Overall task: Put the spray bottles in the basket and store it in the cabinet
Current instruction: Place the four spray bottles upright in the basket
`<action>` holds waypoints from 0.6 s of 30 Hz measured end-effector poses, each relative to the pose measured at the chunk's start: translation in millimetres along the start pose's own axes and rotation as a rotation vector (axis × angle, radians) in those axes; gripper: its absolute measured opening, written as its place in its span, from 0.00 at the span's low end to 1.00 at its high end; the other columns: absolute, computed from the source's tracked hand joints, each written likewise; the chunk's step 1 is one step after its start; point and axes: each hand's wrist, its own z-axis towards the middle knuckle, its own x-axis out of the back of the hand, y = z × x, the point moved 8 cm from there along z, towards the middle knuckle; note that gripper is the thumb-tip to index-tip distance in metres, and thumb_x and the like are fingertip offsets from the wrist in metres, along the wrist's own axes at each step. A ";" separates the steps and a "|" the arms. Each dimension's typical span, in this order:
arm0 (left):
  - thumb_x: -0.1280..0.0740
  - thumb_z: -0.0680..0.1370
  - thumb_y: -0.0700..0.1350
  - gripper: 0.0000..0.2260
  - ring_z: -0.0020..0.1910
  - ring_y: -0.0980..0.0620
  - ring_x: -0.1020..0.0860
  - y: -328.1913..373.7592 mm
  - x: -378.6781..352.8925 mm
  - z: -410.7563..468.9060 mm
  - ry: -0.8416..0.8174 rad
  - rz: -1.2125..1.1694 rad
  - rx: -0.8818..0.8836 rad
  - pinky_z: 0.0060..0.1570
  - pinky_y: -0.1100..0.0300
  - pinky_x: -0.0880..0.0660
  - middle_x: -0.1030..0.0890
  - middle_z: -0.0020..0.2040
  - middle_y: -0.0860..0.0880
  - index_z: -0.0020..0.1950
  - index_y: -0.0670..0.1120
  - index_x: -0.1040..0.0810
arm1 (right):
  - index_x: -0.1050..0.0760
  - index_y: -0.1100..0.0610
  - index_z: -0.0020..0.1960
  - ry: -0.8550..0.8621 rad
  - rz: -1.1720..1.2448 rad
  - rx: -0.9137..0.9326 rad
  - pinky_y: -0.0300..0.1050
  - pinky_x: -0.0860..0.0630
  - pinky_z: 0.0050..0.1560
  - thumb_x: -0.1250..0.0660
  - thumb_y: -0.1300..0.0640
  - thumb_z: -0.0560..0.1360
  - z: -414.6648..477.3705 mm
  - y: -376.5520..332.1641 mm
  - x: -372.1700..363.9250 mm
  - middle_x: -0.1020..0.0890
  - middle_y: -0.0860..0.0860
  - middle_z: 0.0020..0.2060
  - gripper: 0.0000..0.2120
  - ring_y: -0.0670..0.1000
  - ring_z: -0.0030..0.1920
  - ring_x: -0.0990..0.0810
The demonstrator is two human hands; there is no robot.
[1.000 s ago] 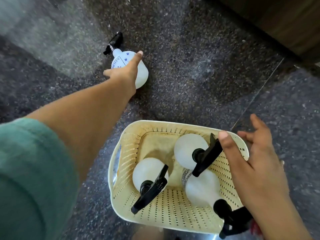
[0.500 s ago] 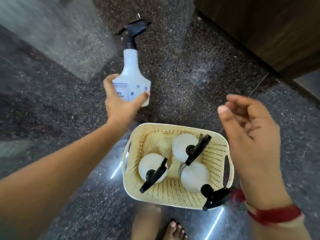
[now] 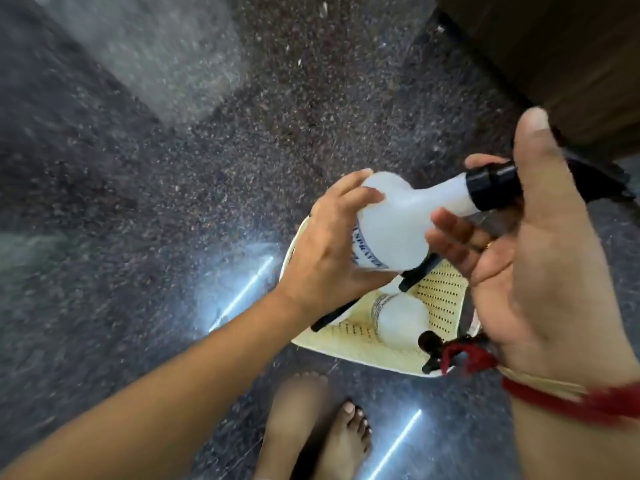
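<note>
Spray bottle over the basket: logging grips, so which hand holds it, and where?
Left hand grips the spray bottle by its base; right hand is at its neck.

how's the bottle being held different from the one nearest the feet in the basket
The held bottle is in the air above the basket, gripped by the left hand and reached by the right hand; the basket bottle rests inside, untouched. The held one's nozzle points right, the basket one's toward the feet. Both are white with black spray heads.

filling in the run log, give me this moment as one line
left hand grips white plastic spray bottle base | right hand at its black neck | bottle above cream perforated plastic basket | not yet in
</note>
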 end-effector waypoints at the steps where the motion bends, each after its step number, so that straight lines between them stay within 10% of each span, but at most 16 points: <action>1: 0.19 0.62 0.46 0.37 0.68 0.43 0.33 0.4 -2.3 -1.1 -0.013 0.011 -0.020 0.65 0.43 0.29 0.31 0.67 0.36 0.63 0.47 0.37 | 0.22 0.54 0.51 0.001 0.019 -0.001 0.40 0.22 0.33 0.34 0.39 0.70 0.4 2.7 3.4 0.21 0.52 0.46 0.20 0.48 0.32 0.19; 6: 0.26 0.68 0.57 0.40 0.68 0.60 0.36 -19.6 9.9 -25.1 -0.155 0.153 0.158 0.69 0.73 0.41 0.34 0.68 0.56 0.73 0.48 0.41 | 0.23 0.57 0.56 0.027 0.038 0.042 0.43 0.20 0.38 0.32 0.50 0.73 3.0 12.6 12.6 0.21 0.50 0.41 0.15 0.52 0.36 0.17; 11: 0.40 0.70 0.72 0.33 0.56 0.63 0.31 -38.0 26.2 -92.2 -0.276 0.342 0.485 0.50 0.62 0.29 0.24 0.59 0.57 0.68 0.53 0.33 | 0.23 0.57 0.49 0.024 0.015 0.020 0.43 0.21 0.38 0.32 0.51 0.71 12.4 34.8 20.2 0.22 0.51 0.41 0.11 0.51 0.34 0.18; 18: 0.37 0.77 0.59 0.21 0.47 0.45 0.20 -46.9 -28.5 -124.2 -0.481 0.656 0.555 0.35 0.55 0.25 0.22 0.51 0.51 0.65 0.50 0.36 | 0.23 0.60 0.47 0.005 -0.037 -0.053 0.44 0.19 0.40 0.33 0.59 0.73 32.3 88.5 11.9 0.22 0.50 0.34 0.05 0.50 0.33 0.20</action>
